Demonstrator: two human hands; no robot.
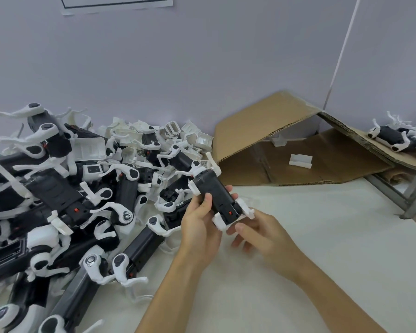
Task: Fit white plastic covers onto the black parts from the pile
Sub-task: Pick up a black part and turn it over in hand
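black part: one black part (pixel 214 193) is held up over the white table (pixel 322 248), just right of the pile, its long body tilted with the far end pointing up and away; white arms stick out at its corners and a small red spot shows near its lower end.
left hand: the left hand (pixel 199 227) grips the black part from the left, thumb laid on its top face, fingertips showing past its right edge.
right hand: the right hand (pixel 259 233) cups the lower end from beneath, fingers curled round the white piece there.
pile: the pile (pixel 65 188) of black parts with white arms fills the left of the table, against the wall.
white covers: loose white plastic covers (pixel 192 134) lie at the back of the pile, beside the cardboard.
cardboard: a flattened cardboard box (pixel 269 126) leans open at the back right; a small white piece (pixel 300 161) lies inside it.
finished group: a few black-and-white parts (pixel 394 137) rest on the cardboard's right flap, well apart from the pile.
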